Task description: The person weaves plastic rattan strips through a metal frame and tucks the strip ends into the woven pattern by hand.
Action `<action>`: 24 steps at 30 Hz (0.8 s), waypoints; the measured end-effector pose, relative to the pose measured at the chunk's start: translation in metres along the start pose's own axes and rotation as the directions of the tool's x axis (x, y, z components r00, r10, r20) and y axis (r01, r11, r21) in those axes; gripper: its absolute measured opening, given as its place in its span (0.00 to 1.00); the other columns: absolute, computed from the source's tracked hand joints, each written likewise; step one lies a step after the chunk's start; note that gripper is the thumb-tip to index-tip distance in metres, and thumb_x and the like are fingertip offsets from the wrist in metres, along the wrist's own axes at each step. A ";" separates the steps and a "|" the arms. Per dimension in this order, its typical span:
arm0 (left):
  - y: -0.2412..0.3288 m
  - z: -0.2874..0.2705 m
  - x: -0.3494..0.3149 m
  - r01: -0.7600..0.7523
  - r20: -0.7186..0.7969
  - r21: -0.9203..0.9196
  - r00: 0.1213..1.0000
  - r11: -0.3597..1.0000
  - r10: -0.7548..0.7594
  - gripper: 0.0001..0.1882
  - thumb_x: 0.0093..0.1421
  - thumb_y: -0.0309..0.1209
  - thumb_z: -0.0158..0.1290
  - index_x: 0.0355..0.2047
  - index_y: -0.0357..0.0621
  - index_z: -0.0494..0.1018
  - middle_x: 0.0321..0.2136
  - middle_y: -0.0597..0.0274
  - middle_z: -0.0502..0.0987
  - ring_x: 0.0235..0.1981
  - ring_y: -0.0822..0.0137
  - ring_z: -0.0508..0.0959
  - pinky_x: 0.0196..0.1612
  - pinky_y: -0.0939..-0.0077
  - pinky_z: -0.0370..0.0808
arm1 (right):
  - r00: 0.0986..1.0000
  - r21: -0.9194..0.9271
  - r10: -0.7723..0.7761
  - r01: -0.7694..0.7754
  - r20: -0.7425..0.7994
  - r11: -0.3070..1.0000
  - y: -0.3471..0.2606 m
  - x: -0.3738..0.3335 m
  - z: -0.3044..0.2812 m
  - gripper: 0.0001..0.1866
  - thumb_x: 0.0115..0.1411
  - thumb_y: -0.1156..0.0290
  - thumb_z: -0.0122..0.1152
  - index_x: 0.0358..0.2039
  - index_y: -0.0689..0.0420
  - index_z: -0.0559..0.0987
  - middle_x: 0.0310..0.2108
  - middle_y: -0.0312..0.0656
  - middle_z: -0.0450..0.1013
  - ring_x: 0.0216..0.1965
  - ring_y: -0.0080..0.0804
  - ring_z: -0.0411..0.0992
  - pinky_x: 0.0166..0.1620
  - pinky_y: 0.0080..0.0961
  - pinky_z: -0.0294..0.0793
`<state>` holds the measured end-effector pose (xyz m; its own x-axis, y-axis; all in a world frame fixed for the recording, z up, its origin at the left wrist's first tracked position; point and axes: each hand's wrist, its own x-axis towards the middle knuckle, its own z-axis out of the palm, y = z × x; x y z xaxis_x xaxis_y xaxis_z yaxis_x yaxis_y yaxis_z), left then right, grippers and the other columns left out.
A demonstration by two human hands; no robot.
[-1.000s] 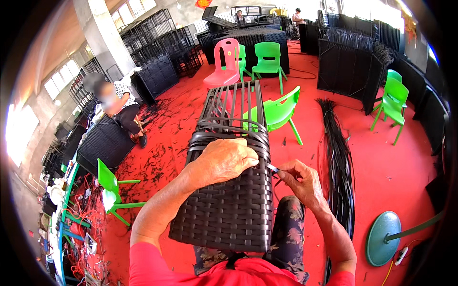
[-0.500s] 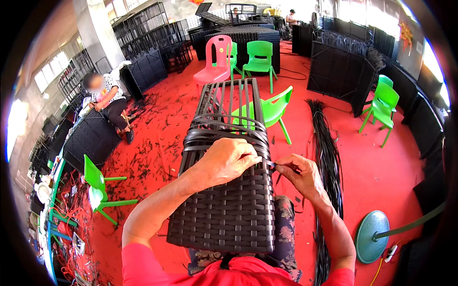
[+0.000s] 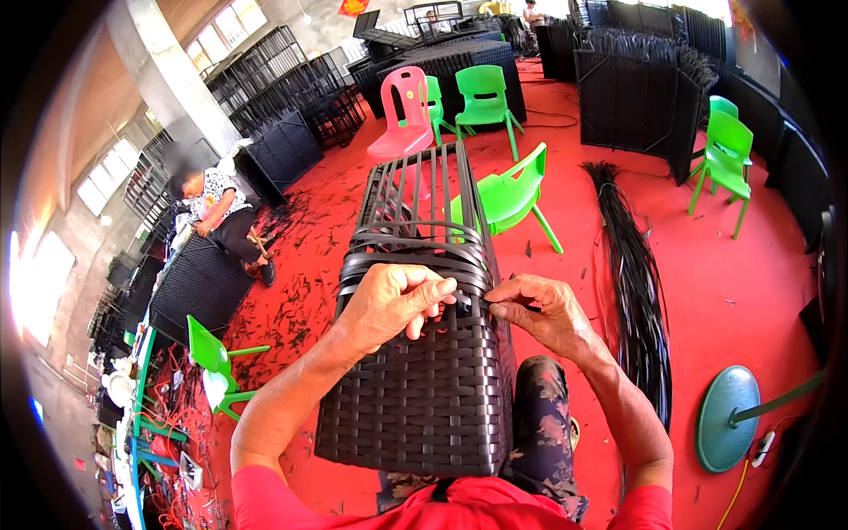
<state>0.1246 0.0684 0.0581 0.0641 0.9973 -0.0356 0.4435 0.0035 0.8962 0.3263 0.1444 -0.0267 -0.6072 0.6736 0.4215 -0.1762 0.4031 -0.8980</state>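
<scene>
1. Close over the weaving, the left hand point(image 3: 393, 305) has turned thumb-up and drawn a little left from the frame's right edge, where its fingertips lay half a second ago; the right hand point(image 3: 548, 314) has come in to that edge. My reading is that the strip is being worked at the border of its row.
2. The left hand is half curled, thumb tip near the forefinger, other fingers bent beneath; whether it grips anything I cannot tell.
3. On the right hand, thumb and forefinger nearly meet beside the edge, the other fingers loosely folded; a hold on the strip is likely but not clear.
4. Between the two sets of fingertips shows a short, shiny bit of strip point(image 3: 464, 302).
5. Under both hands stands the frame point(image 3: 406, 397), tightly woven nearer the body than the hands, with bare bars beyond them; the weaving looks only part done.
6. Just beyond the left hand, loose bands point(image 3: 406, 258) wrap across the bars.
7. To the right of the right hand, a long bundle of black strips point(image 3: 632, 265) lies on the red floor point(image 3: 751, 309).
8. Past the hands stand a green chair point(image 3: 503, 199) and a pink chair point(image 3: 402, 132); far left of the left hand, a co-worker point(image 3: 216, 199) sits.
</scene>
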 end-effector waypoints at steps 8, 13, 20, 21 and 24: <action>0.007 0.005 0.006 0.065 -0.029 0.074 0.998 0.995 -0.063 0.18 0.55 0.43 0.55 0.24 0.37 0.75 0.15 0.68 0.70 0.11 0.83 0.65 0.13 0.89 0.60 | 0.997 -0.003 0.010 -0.010 0.080 1.000 -0.004 0.004 -0.004 0.07 0.53 0.74 0.59 0.33 0.60 0.77 0.31 0.38 0.74 0.33 0.24 0.71 0.39 0.21 0.70; 0.009 -0.007 -0.009 -0.027 -0.171 0.205 0.983 0.978 0.063 0.15 0.54 0.37 0.56 0.19 0.39 0.72 0.13 0.73 0.68 0.17 0.84 0.64 0.19 0.84 0.60 | 0.988 -0.360 -0.147 0.153 0.045 0.920 -0.026 0.006 -0.009 0.08 0.50 0.76 0.60 0.34 0.59 0.77 0.28 0.42 0.72 0.30 0.30 0.73 0.34 0.22 0.72; -0.019 -0.033 -0.034 -0.057 -0.271 0.215 0.956 0.975 0.115 0.16 0.54 0.39 0.57 0.19 0.39 0.72 0.12 0.75 0.66 0.14 0.84 0.62 0.17 0.85 0.57 | 0.971 -0.433 -0.215 0.239 0.105 0.869 -0.052 0.029 0.020 0.07 0.54 0.72 0.56 0.33 0.59 0.77 0.23 0.46 0.73 0.26 0.40 0.73 0.30 0.29 0.71; -0.015 -0.032 -0.036 -0.084 -0.270 0.120 0.956 0.989 0.114 0.14 0.54 0.37 0.56 0.18 0.40 0.71 0.12 0.74 0.66 0.13 0.84 0.61 0.16 0.87 0.57 | 0.986 -0.412 -0.050 0.111 0.157 0.904 -0.063 0.032 0.024 0.08 0.55 0.70 0.55 0.33 0.59 0.77 0.22 0.47 0.72 0.27 0.40 0.73 0.30 0.30 0.71; -0.014 -0.031 -0.037 -0.139 -0.262 -0.001 0.956 0.990 0.134 0.13 0.55 0.34 0.56 0.17 0.42 0.70 0.12 0.72 0.66 0.11 0.84 0.61 0.15 0.88 0.56 | 0.972 -0.425 0.023 0.081 0.233 0.902 -0.059 0.045 0.026 0.12 0.56 0.63 0.54 0.33 0.59 0.78 0.18 0.47 0.70 0.23 0.37 0.72 0.28 0.30 0.68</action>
<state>0.0880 0.0336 0.0610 -0.1139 0.9728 0.2019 0.4290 -0.1352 0.8931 0.2896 0.1351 0.0421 -0.7745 0.5200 0.3602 0.1214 0.6810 -0.7222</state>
